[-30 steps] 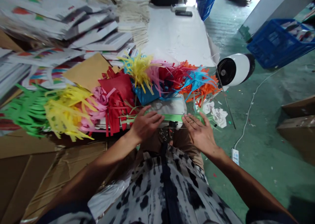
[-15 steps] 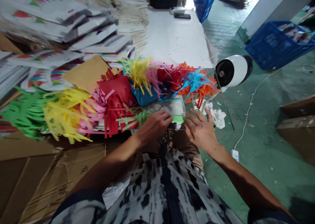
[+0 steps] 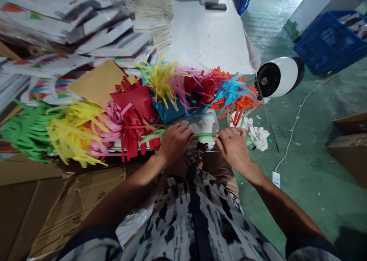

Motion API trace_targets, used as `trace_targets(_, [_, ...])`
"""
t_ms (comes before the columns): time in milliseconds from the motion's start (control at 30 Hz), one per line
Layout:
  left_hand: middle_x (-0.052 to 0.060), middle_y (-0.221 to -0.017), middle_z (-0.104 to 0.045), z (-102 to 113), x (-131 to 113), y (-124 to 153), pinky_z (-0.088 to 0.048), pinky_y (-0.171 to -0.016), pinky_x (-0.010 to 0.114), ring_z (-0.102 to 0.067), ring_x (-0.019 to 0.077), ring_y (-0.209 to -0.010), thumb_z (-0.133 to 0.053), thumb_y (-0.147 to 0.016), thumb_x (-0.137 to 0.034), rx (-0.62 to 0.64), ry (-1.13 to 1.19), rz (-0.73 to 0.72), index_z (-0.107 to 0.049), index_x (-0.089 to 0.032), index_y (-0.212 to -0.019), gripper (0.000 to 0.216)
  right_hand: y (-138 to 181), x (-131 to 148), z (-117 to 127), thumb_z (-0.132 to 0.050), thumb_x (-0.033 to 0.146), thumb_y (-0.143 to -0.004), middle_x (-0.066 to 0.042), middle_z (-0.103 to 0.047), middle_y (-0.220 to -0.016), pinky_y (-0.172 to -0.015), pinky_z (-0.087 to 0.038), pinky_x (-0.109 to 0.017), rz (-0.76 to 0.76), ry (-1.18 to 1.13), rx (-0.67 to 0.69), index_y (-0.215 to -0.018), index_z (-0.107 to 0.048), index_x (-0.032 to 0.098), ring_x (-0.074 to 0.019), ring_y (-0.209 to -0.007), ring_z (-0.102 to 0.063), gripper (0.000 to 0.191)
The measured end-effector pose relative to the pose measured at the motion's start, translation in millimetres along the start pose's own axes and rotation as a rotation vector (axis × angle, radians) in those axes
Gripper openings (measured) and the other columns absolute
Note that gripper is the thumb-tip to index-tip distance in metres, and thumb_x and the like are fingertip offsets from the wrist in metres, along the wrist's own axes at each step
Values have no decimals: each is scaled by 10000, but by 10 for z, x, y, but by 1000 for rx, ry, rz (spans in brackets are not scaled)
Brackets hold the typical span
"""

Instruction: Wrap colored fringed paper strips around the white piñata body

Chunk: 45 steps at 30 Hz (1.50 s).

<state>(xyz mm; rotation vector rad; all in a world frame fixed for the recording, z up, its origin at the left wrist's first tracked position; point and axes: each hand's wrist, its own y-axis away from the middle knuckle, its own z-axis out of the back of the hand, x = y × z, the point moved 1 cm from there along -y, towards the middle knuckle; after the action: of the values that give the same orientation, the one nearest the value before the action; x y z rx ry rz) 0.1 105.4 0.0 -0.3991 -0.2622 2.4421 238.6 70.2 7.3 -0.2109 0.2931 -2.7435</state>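
Between my hands runs a narrow light-green paper tassel (image 3: 204, 136), its middle drawn into a thin band. My left hand (image 3: 176, 140) is closed around its left part, and the fringed strips stick out past that hand. At the other part, my right hand (image 3: 233, 143) pinches the paper with bent fingers. Just behind the left hand lie a red fringed paper (image 3: 136, 104) and a blue paper (image 3: 169, 110). Orange fringe (image 3: 243, 98) and light-blue fringe (image 3: 233, 88) lie behind the right hand.
Yellow fringe (image 3: 76, 125) and green fringe (image 3: 27, 129) cover the left side. Printed white packets (image 3: 111, 35) are piled behind. A black-and-white fan (image 3: 279, 77) stands at the right, with blue crates (image 3: 332, 43) beyond. Cardboard (image 3: 65, 211) lies at lower left.
The green paper between my hands has become narrower. My right hand's fingers, spread before, have curled into a pinch. The view has shifted slightly.
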Motion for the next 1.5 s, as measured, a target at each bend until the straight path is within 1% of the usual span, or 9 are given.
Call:
trace_targets(367, [56,-927,-738,113,55,-89,-410,-786,401,-621,272,-956,-679,-983,-333,88,46,186,-690,-201,-864,178,-287,-20,106,-501,338,-1052,-100,-736,-997,-826,-249,-420,-20,121,261,-973,-689,167,-294,-998,-577,266])
trace_targets(533, [72,-1020,-754,118,-6,-97,-442,-811,416,-640,282,-995,-688,-974,-304,41,7,143,-713,-193,-1012,120,-193,102,146,-543,216,-1023,-108,-739,-1110,-979,-251,-484,9,157,95,-1125,-699,186,-291,-1082,-554,189])
trace_targets(633, [62,-1191,-760,60,-91,-66,-448,-978,437,-632,270,-1141,-643,-998,-212,-6,21,-93,-716,-241,-1213,229,-89,187,120,-559,140,-1022,-64,-760,-1115,-1042,-222,-480,147,102,43,-1206,-704,234,-248,-1084,-553,252])
trace_targets(733, [41,-1172,-781,-8,-54,19,-452,-1036,441,-642,256,-1146,-634,-985,-152,14,7,-246,-734,-267,-1232,290,20,180,73,-541,152,-1052,-48,-781,-1093,-1019,-234,-463,197,100,29,-1236,-706,219,-230,-1061,-550,256])
trace_targets(900, [6,-1052,-810,151,389,246,-490,-998,459,-677,241,-1071,-566,-968,-82,-60,-51,-167,-775,-304,-1107,335,182,-3,69,-551,125,-1030,-52,-791,-1172,-1010,-257,-490,191,107,-26,-1281,-695,205,-253,-1122,-548,301])
trace_targets(1033, [4,-1259,-759,373,486,276,-382,-1177,576,-619,275,-1246,-610,-906,-104,-139,-64,-170,-775,-323,-1011,293,195,-46,110,-571,145,-999,-59,-785,-1209,-1044,-255,-531,177,56,-14,-1262,-715,230,-276,-1151,-556,311])
trace_targets(1167, [46,-1216,-747,291,150,40,-485,-1051,449,-616,258,-1201,-609,-963,-164,-72,-31,-193,-745,-294,-1157,270,112,-14,164,-574,203,-975,-54,-796,-1142,-1072,-237,-547,162,9,3,-1175,-751,231,-296,-1162,-553,268])
trace_targets(1267, [69,-1057,-746,104,-50,-133,-513,-907,368,-635,229,-1011,-550,-1044,-215,49,6,-273,-729,-207,-1092,186,71,-11,191,-576,203,-946,-51,-804,-1085,-1069,-223,-532,151,-10,-1,-1104,-765,223,-291,-1150,-542,248])
trace_targets(1500, [68,-945,-686,-66,-41,-149,-473,-817,348,-592,233,-913,-517,-1072,-235,23,-11,-247,-671,-160,-989,190,-13,97,85,-530,296,-1052,-68,-775,-1102,-1068,-232,-474,77,-51,-56,-1106,-743,222,-263,-1124,-560,232])
